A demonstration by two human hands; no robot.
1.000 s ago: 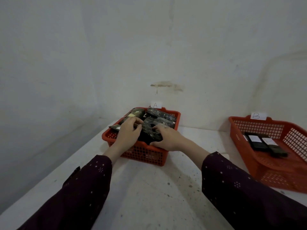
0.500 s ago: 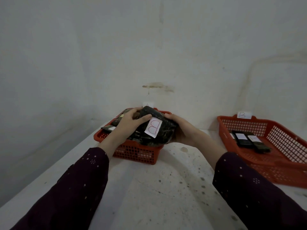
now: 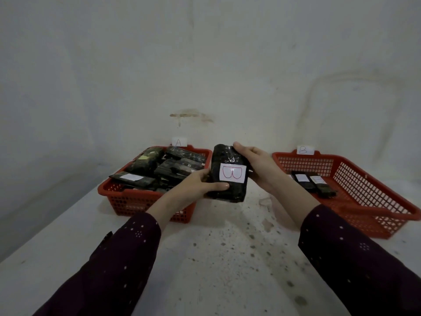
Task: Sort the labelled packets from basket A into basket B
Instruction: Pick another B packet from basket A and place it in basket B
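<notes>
A black wrapped packet point(image 3: 227, 156) with a white label marked B in red hangs above the table between the two baskets. My left hand point(image 3: 198, 182) grips its lower left edge and my right hand point(image 3: 257, 163) grips its upper right side. Basket A point(image 3: 136, 199), red with a paper tag A, stands at the left and holds several dark packets, one with a white label facing up. Basket B point(image 3: 373, 190), red with a tag B, stands at the right and holds two labelled dark packets point(image 3: 313, 182).
The white table top point(image 3: 216, 258) is speckled with dark spots. A plain wall rises right behind both baskets, and another wall closes in on the left. My dark dotted sleeves fill the lower corners.
The packet has been lifted out of basket A and carried to the right, into the gap between the baskets. Its label has turned to face me squarely.
</notes>
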